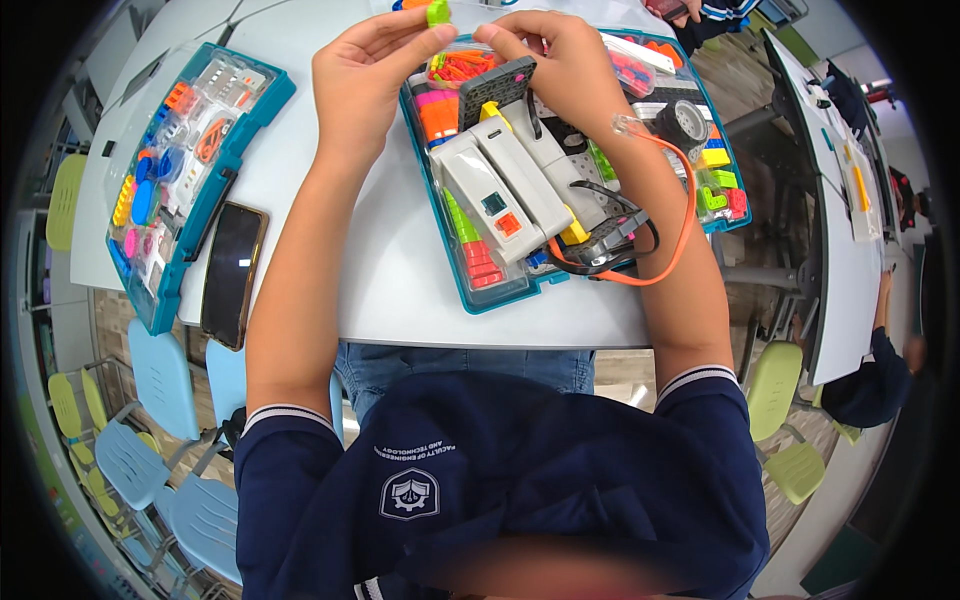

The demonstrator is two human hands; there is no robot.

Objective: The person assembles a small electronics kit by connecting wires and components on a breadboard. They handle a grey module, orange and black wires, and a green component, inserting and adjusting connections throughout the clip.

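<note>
Near the top edge, my left hand [375, 75] pinches a small lime-green building piece [438, 12] between thumb and fingertips. My right hand [570, 60] is beside it with the fingers curled in; anything between them is hidden. Below the hands, a grey-white block model [505, 190] with yellow connectors, a dark grey panel [497, 90] and black cables rests on an open teal parts case [470, 297]. An orange cable [685, 215] with a clear plug loops over my right forearm. Orange-red small pieces [462, 66] lie in a clear compartment under my left hand.
A teal-edged clear case lid [250, 130] with colourful parts lies left on the white table [390, 310]. A dark phone [235, 275] sits at the front edge. A black-grey wheel [683, 125] is at the case's right. Blue chairs [165, 380] stand left; another person [870, 370] is far right.
</note>
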